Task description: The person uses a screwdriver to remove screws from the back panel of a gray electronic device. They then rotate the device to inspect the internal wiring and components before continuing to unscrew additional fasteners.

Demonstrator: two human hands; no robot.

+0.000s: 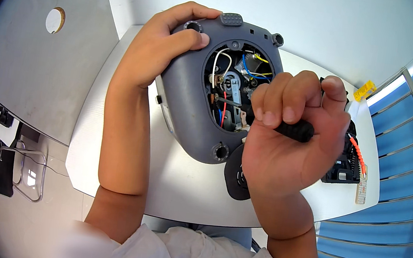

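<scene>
A grey rounded appliance (184,99), which looks like a rice cooker turned bottom up, has its underside opening facing me. Inside it show white, blue, yellow and red wires and metal parts. My left hand (168,44) grips its far left edge, thumb on the base by a round foot and fingers over the rim. In my right hand (296,126) is a black-handled screwdriver (297,130), its shaft reaching into the opening at the wiring. The hand hides the appliance's right side. A dark oval cover (237,174) lies on the table, partly under my right wrist.
The white table (182,189) carries a black tool case (343,172) at the right, with an orange flexible shaft (357,154) by it. A yellow box (365,91) stands at the far right corner. Metal railing (392,197) runs along the right; a grey table (52,65) adjoins at left.
</scene>
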